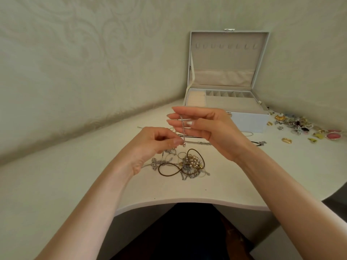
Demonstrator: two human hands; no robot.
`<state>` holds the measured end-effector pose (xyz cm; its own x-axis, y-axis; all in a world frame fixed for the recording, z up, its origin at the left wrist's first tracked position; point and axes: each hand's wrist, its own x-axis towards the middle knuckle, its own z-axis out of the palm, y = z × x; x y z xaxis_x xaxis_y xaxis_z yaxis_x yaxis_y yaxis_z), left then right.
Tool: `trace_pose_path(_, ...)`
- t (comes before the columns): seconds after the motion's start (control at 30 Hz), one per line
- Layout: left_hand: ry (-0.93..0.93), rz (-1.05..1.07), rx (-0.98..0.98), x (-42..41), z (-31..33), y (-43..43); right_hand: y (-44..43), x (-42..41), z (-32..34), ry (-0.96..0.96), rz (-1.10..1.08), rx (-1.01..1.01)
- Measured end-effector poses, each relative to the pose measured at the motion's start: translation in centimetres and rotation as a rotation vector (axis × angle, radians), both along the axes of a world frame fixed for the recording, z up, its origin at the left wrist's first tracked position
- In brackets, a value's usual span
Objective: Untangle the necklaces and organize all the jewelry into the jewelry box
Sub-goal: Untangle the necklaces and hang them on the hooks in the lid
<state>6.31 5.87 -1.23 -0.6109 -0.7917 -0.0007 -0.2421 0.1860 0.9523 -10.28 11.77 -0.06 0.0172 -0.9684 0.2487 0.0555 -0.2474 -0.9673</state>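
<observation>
Head view: the right hand (206, 128) pinches a thin silver chain (182, 128) between thumb and straight fingers. The left hand (154, 145) pinches its lower end near the clasp, just above the tangle of necklaces (185, 165) on the table (244, 175). Keep it taut, check nothing snags, then carry it to the open jewelry box (247, 121) behind.

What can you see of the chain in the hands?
The chain is thin, silver-looking, of small links, with a clasp at its lower end. It hangs nearly straight between the right hand, which pinches its top, and the left hand, which pinches near the clasp, held above the tangle.
</observation>
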Motion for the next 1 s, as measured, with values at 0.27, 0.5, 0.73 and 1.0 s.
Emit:
trace_pose_path(0.27,0.011,0.023,-0.032,-0.8,-0.3,0.2,0.2,0.0,0.1,0.013,-0.019,0.001)
trace_pose_path(0.5,-0.006,0.041,-0.047,-0.8,-0.4,0.3,0.2,-0.3,0.1,0.002,-0.074,-0.019)
trace_pose_path(0.73,0.007,0.11,-0.061,-0.2,-0.2,-0.3,0.0,-0.9,-0.4,0.191,-0.336,0.028)
trace_pose_path(1.0,-0.041,-0.002,-0.211,0.0,0.2,-0.8,-0.3,-0.2,-0.8,0.605,-0.329,-0.04)
